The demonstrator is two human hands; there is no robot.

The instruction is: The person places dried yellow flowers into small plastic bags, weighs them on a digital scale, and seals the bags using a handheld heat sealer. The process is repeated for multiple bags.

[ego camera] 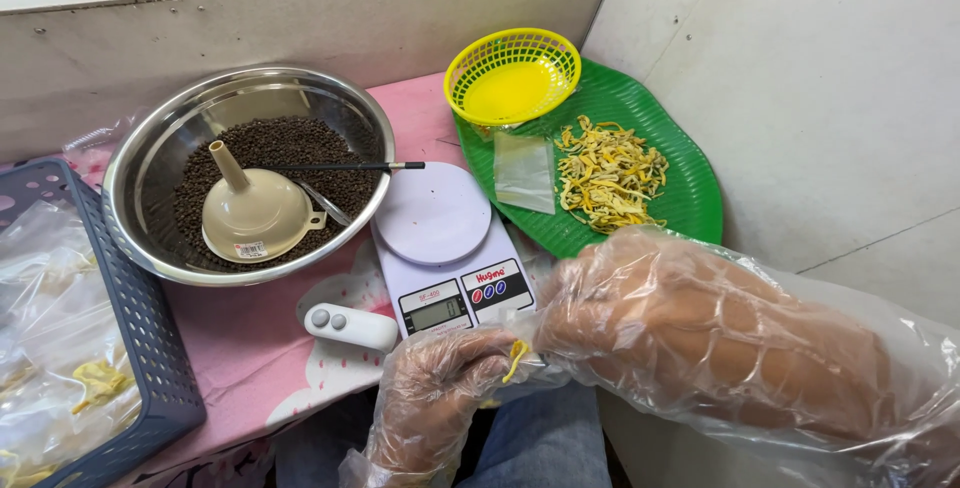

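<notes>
Both my hands wear loose clear plastic gloves and meet at the bottom centre. My left hand (440, 388) pinches a small clear bag with a few yellow dried strips (516, 358) at its mouth. My right hand (690, 333) closes on the same bag from the right. Just above them sits a white kitchen scale (445, 248) with a round bare platform. A green leaf-shaped tray (690, 198) holds a heap of yellow dried strips (610, 173), an empty clear bag (524, 170) and a yellow mesh basket (512, 76).
A steel bowl (130, 163) of dark seeds holds an upturned beige funnel (252, 213), a thin black stick (340, 166) and a spoon. A small white two-button device (350, 326) lies left of the scale. A dark plastic crate (150, 348) with filled bags stands at far left.
</notes>
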